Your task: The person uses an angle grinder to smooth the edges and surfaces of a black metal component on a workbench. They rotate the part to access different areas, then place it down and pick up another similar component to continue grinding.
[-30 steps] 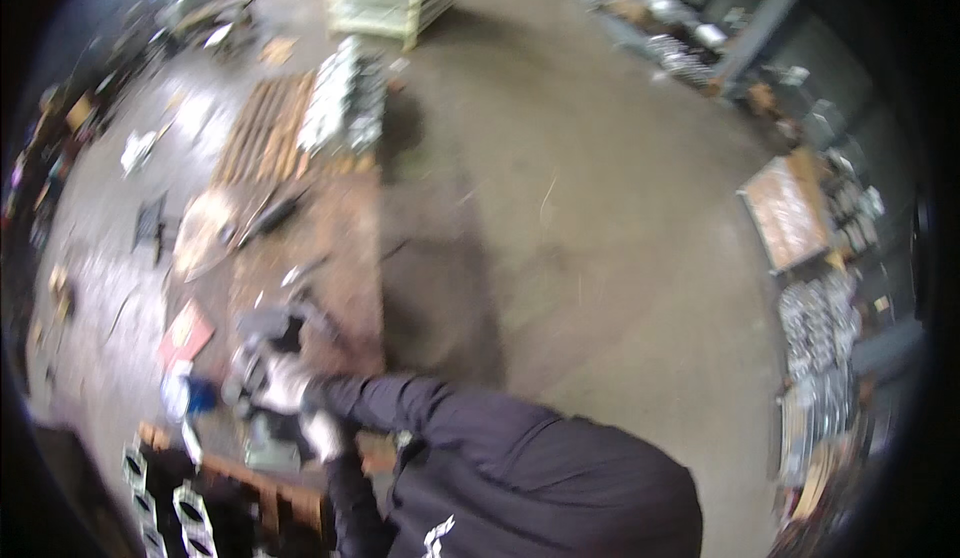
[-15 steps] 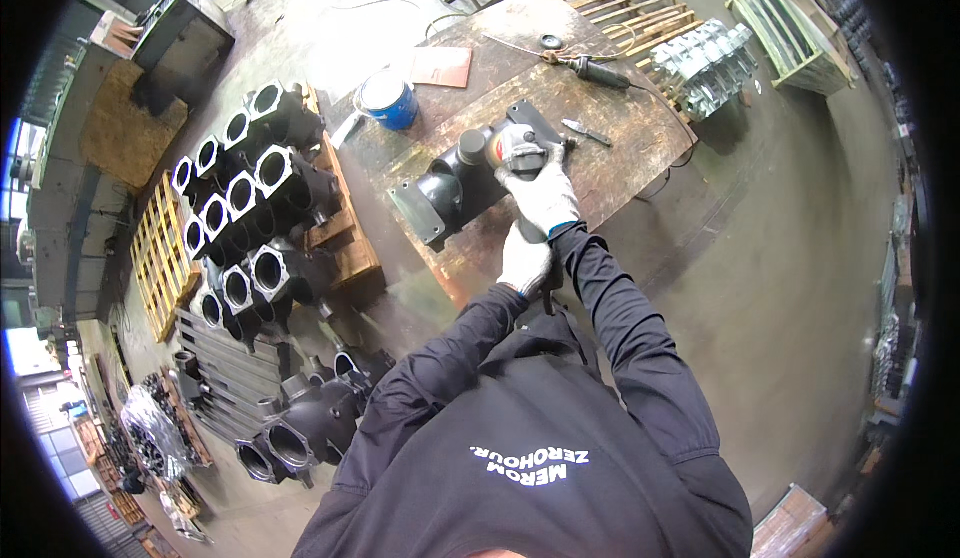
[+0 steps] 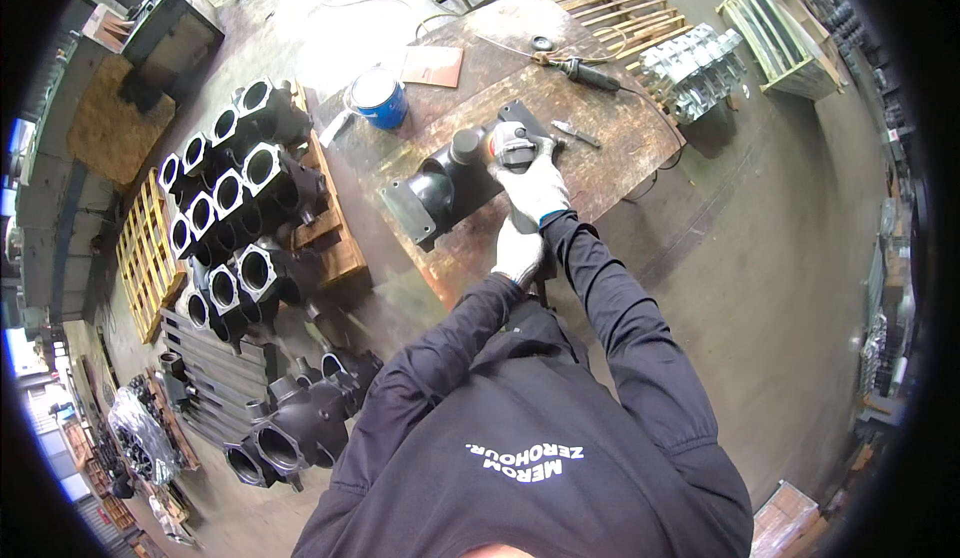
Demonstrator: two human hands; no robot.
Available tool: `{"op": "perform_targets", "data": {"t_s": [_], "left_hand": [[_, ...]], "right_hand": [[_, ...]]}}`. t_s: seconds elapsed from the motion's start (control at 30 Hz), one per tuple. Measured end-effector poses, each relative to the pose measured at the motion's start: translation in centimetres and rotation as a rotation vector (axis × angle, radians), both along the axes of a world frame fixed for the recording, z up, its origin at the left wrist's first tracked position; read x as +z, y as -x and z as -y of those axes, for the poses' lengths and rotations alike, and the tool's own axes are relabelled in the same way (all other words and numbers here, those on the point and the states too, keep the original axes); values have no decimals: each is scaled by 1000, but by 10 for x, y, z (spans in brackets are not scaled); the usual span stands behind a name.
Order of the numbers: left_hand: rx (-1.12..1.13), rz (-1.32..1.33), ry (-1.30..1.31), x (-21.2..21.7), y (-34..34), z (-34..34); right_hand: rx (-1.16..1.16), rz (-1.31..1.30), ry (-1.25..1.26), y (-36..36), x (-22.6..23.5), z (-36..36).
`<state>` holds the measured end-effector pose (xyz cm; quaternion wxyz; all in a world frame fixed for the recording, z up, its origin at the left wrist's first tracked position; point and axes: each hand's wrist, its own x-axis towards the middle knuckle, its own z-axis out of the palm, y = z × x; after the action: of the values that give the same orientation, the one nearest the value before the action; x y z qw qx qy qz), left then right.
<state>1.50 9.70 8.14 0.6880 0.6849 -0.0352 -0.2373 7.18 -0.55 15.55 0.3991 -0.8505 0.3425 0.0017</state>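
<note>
Both gloved hands are closed on an angle grinder (image 3: 514, 141) with a silver head, held over a black metal casting (image 3: 440, 196). My right hand (image 3: 538, 184) wraps round its front part, just behind the head. Lower down, nearer my body, my left hand (image 3: 519, 250) grips its rear body. The casting lies slantwise on a worn wooden table (image 3: 610, 173) and has flat flanged ends and a round upright neck. The grinder's head is at the casting's right part; its disc is hidden, so I cannot tell whether it touches.
A knife (image 3: 577, 135), a blue can (image 3: 378, 100), a reddish sheet (image 3: 433, 66) and a corded power tool (image 3: 588, 75) lie on the table. Black castings (image 3: 262, 166) stand on pallets to the left. Silver metal parts (image 3: 692, 70) sit beyond the table's right corner.
The whole view has shifted slightly, with the scene a little further left. Both hands keep hold of the grinder at nearly the same spot on the casting.
</note>
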Motion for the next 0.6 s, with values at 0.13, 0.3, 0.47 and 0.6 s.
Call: {"op": "perform_targets", "data": {"t_s": [0.13,0.3,0.47,0.6], "left_hand": [[-87,84,-37,-5,-4,1],[-100,6,-77,-2,-11,5],[-64,49,-44,4,-12,8],[-87,84,-142,-1,-15,12]], "right_hand": [[-10,-58,26,-4,-8,0],[19,-41,0,-8,-6,3],[21,59,77,-10,-2,5],[41,7,21,-13,-2,6]]}}
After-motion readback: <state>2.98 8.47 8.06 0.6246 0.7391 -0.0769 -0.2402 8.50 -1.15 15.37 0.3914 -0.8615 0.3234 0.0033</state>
